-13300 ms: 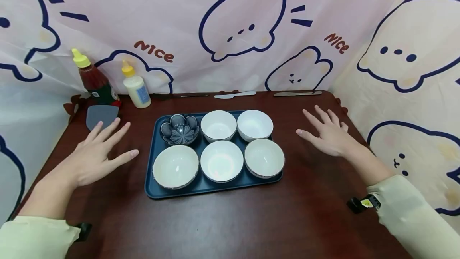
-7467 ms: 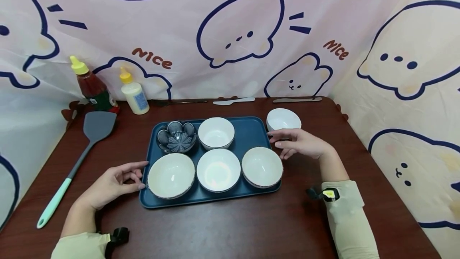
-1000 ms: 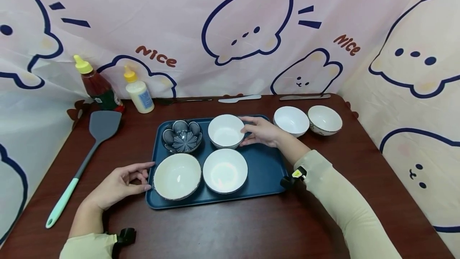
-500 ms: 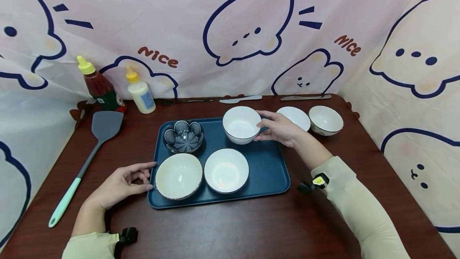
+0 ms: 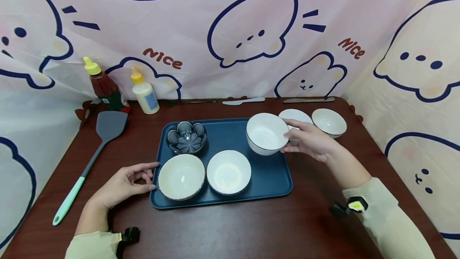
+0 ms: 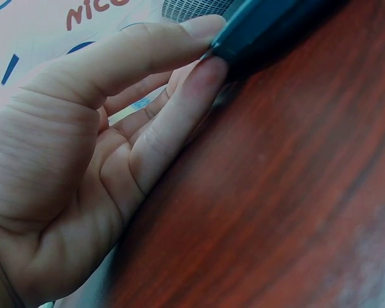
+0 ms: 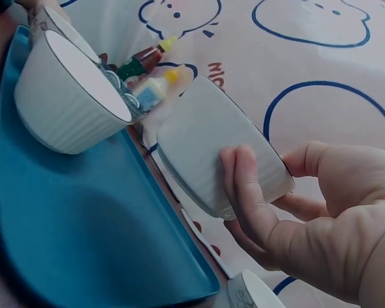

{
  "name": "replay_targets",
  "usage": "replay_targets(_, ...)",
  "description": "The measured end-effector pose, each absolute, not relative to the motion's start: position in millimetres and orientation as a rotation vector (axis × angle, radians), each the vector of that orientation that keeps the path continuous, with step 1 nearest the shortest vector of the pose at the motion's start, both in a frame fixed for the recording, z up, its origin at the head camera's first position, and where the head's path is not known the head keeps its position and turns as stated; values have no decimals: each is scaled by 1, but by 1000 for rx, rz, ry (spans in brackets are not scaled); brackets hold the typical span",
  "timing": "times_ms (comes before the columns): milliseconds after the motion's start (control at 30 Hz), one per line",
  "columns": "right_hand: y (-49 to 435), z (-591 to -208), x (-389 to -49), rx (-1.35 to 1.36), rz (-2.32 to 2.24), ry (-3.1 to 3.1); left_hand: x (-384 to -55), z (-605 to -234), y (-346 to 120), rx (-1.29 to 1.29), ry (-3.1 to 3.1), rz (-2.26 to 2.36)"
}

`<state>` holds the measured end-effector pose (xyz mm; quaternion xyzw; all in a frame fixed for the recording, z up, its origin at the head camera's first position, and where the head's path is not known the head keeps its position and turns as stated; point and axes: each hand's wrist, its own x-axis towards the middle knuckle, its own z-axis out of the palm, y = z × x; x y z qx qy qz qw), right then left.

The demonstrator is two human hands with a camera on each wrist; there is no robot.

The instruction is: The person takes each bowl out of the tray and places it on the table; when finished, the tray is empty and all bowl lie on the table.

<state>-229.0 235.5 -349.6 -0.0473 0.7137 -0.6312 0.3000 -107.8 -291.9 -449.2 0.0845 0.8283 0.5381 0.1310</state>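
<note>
My right hand (image 5: 310,141) grips a white bowl (image 5: 266,133) by its right side. In the right wrist view this bowl (image 7: 212,151) hangs in the air beside the tray, fingers and thumb on its wall. My left hand (image 5: 123,185) pinches the left edge of the blue tray (image 5: 269,185) between thumb and fingers; the left wrist view shows the tray rim (image 6: 240,38) between them. On the tray stand a dark flower-shaped bowl (image 5: 187,139), a large cream bowl (image 5: 181,177) and a white bowl (image 5: 229,172).
Right of the tray stand a white bowl (image 5: 294,115), partly hidden, and another bowl (image 5: 328,121). A spatula (image 5: 98,151) lies at the left. Behind it stand a red sauce bottle (image 5: 108,91) and a cream bottle (image 5: 145,97). Knives (image 5: 244,101) lie along the back edge.
Two bowls have gone from the tray to the table at the right. My right hand has lifted a third from the tray's back middle and carried it right. My left hand stays on the tray edge.
</note>
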Motion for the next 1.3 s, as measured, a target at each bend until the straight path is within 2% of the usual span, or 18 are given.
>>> replay_targets(233,269,-354,-197,-119,-1685,1924,-110,-450,-291,245,2396,1545)
replay_targets(433,295,-366,-185,-134,-1706,1943,-111,-449,-291,242,2395,1539)
replay_targets(833,331,-382,-194,-183,-1703,1911,-109,-450,-293,232,2390,1553)
replay_targets(1300,343,-390,-204,-201,-1652,1889,-108,-450,-290,300,2379,1606)
